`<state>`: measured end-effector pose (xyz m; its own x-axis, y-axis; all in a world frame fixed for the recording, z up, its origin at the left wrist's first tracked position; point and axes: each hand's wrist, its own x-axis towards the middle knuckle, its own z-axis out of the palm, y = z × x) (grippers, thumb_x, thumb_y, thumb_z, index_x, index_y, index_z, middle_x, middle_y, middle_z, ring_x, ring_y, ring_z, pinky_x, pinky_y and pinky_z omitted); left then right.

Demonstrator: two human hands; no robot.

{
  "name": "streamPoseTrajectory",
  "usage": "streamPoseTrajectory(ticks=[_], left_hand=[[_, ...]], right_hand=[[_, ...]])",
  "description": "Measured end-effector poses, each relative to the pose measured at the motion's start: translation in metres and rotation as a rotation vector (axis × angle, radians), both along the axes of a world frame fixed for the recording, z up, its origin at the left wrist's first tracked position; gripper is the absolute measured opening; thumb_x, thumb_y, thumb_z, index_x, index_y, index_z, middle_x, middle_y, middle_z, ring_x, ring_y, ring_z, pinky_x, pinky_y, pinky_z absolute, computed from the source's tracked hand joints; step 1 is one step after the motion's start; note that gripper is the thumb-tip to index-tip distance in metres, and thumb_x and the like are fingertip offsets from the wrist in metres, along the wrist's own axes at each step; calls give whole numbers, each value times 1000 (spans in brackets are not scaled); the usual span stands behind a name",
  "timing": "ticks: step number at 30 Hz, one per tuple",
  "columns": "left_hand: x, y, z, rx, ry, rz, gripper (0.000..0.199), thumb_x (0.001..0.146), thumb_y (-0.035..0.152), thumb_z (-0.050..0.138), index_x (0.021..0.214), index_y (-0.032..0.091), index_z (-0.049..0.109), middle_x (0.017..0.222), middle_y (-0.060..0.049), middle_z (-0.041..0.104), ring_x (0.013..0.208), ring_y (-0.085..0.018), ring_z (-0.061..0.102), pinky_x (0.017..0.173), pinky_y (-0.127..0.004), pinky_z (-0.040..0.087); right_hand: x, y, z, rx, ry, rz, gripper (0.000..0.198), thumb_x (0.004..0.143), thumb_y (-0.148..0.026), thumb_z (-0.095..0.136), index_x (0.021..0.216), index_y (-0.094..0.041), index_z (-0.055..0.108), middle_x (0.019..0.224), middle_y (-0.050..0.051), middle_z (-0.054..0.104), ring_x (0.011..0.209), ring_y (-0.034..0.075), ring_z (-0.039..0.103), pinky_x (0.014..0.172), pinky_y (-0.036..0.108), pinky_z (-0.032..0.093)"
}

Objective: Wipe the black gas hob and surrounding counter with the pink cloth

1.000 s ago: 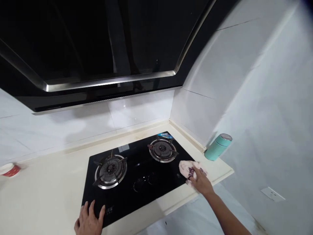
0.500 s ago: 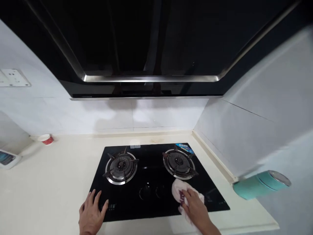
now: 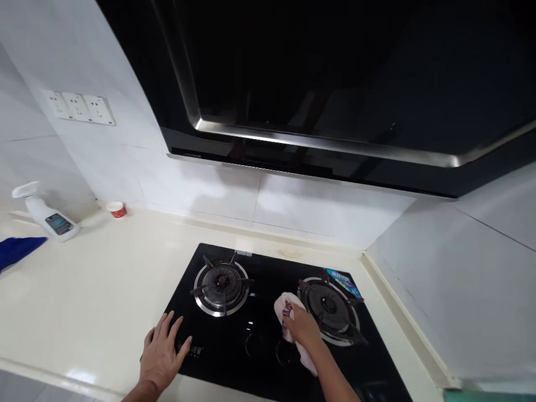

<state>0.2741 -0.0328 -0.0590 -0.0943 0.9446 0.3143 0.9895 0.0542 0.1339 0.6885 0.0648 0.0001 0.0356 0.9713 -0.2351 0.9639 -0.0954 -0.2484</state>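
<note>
Cloth (image 3: pixel 282 306), one; burners (image 3: pixel 221 283), two

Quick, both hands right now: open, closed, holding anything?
Left hand: open, spread at the front-left corner of the black glass two-burner stovetop, nothing visibly held.
Right hand: closed on the pinkish-white cloth with purple markings.

The right hand (image 3: pixel 303 328) covers part of the cloth (image 3: pixel 282 304). The bottom edge crops the front right of the stove (image 3: pixel 228 352) and most of the green bottle (image 3: pixel 489 396). The left edge crops the blue fabric (image 3: pixel 19 249). Print on the spray bottle (image 3: pixel 56 221) is illegibly small.
</note>
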Motion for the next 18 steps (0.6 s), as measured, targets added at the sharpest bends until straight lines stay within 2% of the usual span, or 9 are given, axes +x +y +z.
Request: streamPoseTrajectory(ticks=[5, 8, 11, 14, 18], left_hand=[[0, -4, -2, 41, 34, -8, 55, 89, 56, 52, 133, 24, 64, 148, -11, 56, 142, -31, 45, 107, -48, 41], [0, -6, -3, 75, 55, -16, 53, 90, 55, 53, 132, 26, 64, 148, -10, 57, 140, -30, 47, 106, -47, 42], [0, -8, -3, 94, 71, -31, 52, 90, 55, 54, 133, 27, 63, 148, -9, 56, 139, -30, 49, 106, -47, 42], [1, -10, -1, 90, 63, -33, 52, 90, 54, 55, 133, 27, 62, 149, -10, 55, 139, -31, 48, 106, -47, 42], [3, -11, 1, 85, 46, -27, 51, 90, 53, 55, 133, 27, 62, 148, -10, 55, 138, -31, 48, 106, -48, 42]], right_hand=[[-35, 48, -6, 117, -90, -6, 56, 91, -38, 54, 143, -19, 54, 138, 17, 56, 130, 34, 50, 106, 41, 39], [-39, 80, -6, 200, -169, -58, 55, 92, -42, 55, 142, -20, 55, 134, 19, 56, 128, 38, 49, 105, 49, 39], [-42, 111, -7, 217, -193, -83, 54, 94, -41, 52, 141, -15, 54, 131, 23, 57, 124, 40, 52, 101, 53, 41], [-54, 139, -11, 205, -153, -12, 51, 96, -37, 47, 143, -15, 53, 134, 23, 55, 125, 38, 52, 100, 50, 42], [-87, 169, -12, 180, -89, 175, 53, 93, -31, 54, 145, -25, 53, 141, 14, 54, 128, 32, 51, 104, 41, 41]])
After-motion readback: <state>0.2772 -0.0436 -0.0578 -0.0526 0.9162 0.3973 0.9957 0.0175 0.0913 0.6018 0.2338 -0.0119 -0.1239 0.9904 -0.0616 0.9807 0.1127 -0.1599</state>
